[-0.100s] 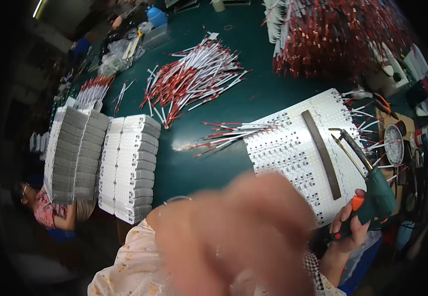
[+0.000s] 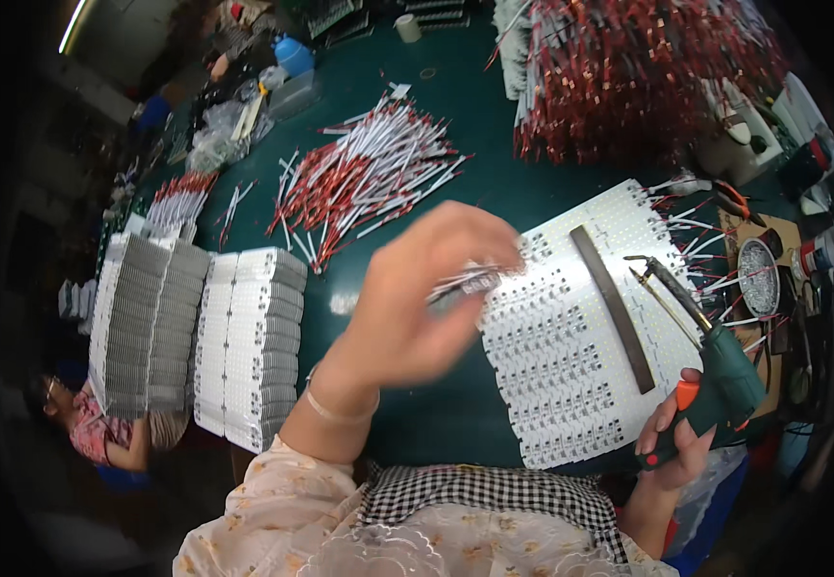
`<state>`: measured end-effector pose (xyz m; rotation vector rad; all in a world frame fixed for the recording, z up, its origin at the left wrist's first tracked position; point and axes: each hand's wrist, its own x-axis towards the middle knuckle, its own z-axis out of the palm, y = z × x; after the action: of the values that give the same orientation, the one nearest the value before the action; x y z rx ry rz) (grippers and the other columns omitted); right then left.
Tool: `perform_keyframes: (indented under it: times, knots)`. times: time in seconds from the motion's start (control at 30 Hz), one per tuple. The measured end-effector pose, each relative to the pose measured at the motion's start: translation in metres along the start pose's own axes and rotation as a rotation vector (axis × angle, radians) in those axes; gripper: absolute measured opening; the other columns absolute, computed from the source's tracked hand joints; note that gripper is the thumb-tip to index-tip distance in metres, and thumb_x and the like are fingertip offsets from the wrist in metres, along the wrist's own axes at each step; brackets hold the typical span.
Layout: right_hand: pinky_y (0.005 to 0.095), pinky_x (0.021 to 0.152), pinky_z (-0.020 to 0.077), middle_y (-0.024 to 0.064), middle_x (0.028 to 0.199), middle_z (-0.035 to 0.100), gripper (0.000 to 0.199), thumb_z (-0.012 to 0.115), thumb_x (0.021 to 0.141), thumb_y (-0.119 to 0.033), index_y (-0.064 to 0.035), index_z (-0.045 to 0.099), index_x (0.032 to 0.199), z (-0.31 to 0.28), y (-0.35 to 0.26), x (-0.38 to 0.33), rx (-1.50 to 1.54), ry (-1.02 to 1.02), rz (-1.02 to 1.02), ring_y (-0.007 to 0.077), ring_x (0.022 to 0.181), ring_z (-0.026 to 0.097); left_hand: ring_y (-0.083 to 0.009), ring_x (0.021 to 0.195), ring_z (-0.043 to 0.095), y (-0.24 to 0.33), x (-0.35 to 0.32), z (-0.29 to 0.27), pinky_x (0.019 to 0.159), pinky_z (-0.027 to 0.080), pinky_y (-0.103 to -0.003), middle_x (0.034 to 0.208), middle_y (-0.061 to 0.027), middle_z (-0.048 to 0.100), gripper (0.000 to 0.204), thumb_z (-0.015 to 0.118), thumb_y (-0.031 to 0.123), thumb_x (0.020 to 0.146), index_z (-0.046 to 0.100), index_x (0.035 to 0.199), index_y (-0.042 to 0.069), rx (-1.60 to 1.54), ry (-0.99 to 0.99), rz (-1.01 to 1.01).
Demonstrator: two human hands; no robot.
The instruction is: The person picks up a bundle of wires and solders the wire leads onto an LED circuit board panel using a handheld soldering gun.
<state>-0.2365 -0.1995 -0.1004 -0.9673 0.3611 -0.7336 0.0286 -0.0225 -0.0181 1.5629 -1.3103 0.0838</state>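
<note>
My left hand [image 2: 426, 298] is over the left edge of a sheet of white LED boards [image 2: 551, 389], its thumb and fingers curved around a small bunch of red-and-white wires [image 2: 474, 280]. Motion blur hides whether the fingers grip them. In my right hand [image 2: 678, 460], at the sheet's lower right, is a green soldering gun [image 2: 732, 373] with an orange trigger, its bent tip pointing up and left above the boards. A dark flat bar [image 2: 614, 308] lies across the sheet. Wires stick out along the sheet's right edge.
Stacked white boards [image 2: 248, 346] stand at left, before a loose wire pile [image 2: 364, 168]. A big hanging mass of red-and-white wires [image 2: 628, 87] fills the far right. An oval dish [image 2: 759, 279] and orange-handled pliers [image 2: 732, 199] lie at right. Another person [image 2: 99, 423] sits at left.
My left hand has moved forward, away from close to the camera, to the small wire bunch by the boards. My right hand keeps its hold on the soldering gun. The view has shifted slightly.
</note>
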Motion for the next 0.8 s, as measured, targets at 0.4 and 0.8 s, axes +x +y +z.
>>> perform_keyframes:
  times: [0.4, 0.8]
  knots:
    - [0.0268, 0.038, 0.0486, 0.0123, 0.069, 0.054, 0.061, 0.065, 0.08, -0.016, 0.012, 0.035, 0.125, 0.0, 0.003, 0.006, -0.049, 0.067, 0.0, 0.0172, 0.043, 0.054, -0.0299, 0.107, 0.046, -0.18, -0.029, 0.004, 0.084, 0.039, -0.045, 0.112, -0.0103, 0.051, 0.054, 0.078, 0.034, 0.07, 0.061, 0.116, 0.011, 1.141, -0.019, -0.486]
    - [0.0271, 0.035, 0.0452, 0.0084, 0.066, 0.052, 0.059, 0.066, 0.079, -0.017, 0.0097, 0.038, 0.123, 0.002, 0.006, 0.005, -0.106, 0.069, -0.034, 0.0157, 0.04, 0.051, -0.0305, 0.111, 0.045, -0.197, -0.042, 0.004, 0.087, 0.037, -0.045, 0.113, -0.0104, 0.051, 0.043, 0.073, 0.037, 0.073, 0.064, 0.1, 0.004, 1.177, -0.056, -0.505]
